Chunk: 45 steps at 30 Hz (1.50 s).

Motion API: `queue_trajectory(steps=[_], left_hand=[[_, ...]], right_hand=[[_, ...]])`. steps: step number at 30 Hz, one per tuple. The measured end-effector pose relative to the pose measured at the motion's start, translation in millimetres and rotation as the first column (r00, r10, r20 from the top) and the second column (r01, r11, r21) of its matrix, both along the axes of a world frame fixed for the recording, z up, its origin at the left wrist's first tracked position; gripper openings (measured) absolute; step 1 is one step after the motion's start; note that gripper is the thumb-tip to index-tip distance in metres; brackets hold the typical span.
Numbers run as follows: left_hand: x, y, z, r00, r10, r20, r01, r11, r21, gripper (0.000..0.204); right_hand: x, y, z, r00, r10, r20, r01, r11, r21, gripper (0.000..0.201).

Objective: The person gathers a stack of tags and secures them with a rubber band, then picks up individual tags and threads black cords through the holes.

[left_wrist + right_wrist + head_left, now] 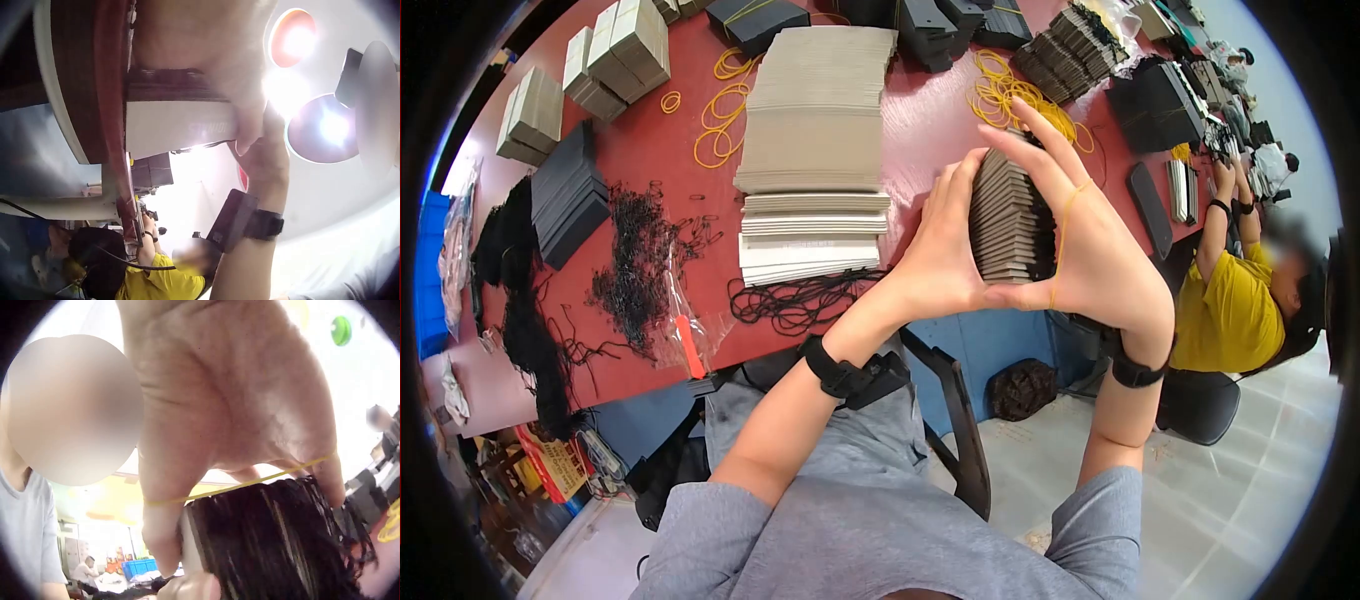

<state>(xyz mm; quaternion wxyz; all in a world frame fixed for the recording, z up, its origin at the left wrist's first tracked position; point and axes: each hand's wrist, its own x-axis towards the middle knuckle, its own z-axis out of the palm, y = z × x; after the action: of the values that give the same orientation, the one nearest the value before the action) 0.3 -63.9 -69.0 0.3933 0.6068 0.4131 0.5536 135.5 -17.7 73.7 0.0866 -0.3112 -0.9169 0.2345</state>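
Observation:
A stack of grey hang tags (pixel 1005 220) with black cords stands over the table's front edge in the head view. My left hand (pixel 943 235) grips it from the left, fingers at the far end and thumb at the near end. A yellow rubber band (pixel 250 487) is stretched between the thumb and fingers of my right hand (pixel 1090 225). That hand spans the stack on its corded side, its fingers long and spread in the head view. Black cords (pixel 269 537) hang beneath the band in the right wrist view.
Rows of grey tags (pixel 815 120) lie mid-table, with loose black cords (pixel 800 305) before them. Yellow rubber bands (pixel 1000 95) are heaped at the back. Dark tag stacks (pixel 570 190) and small black fasteners (pixel 640 265) lie left. A person in yellow (pixel 1235 310) sits at right.

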Motion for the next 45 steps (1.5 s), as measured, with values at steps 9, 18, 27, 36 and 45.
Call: queue_trajectory(steps=[9, 18, 27, 36, 45], left_hand=[[-5, 8, 4, 0.995, -0.097, 0.032, 0.099, 0.993, -0.071, 0.119], [-21, -4, 33, 0.989, -0.113, -0.092, 0.103, 0.989, -0.109, 0.123], [-13, 4, 34, 0.974, -0.009, -0.226, 0.012, 1.0, 0.016, 0.122], [-13, 12, 25, 0.98, -0.063, -0.191, 0.058, 0.998, -0.03, 0.118], [-12, -2, 21, 0.993, -0.023, -0.118, 0.014, 0.997, -0.077, 0.124]], right_hand=[[5, -2, -22, 0.984, 0.023, -0.178, -0.022, 1.0, 0.007, 0.091], [4, -6, -30, 0.969, 0.017, -0.248, -0.013, 1.0, 0.02, 0.087], [3, 1, -49, 0.868, -0.008, -0.496, -0.001, 1.0, -0.018, 0.091], [9, 8, -49, 0.876, 0.048, -0.48, -0.069, 0.997, -0.027, 0.089], [3, 7, -55, 0.86, 0.046, -0.508, -0.049, 0.999, 0.009, 0.085]])
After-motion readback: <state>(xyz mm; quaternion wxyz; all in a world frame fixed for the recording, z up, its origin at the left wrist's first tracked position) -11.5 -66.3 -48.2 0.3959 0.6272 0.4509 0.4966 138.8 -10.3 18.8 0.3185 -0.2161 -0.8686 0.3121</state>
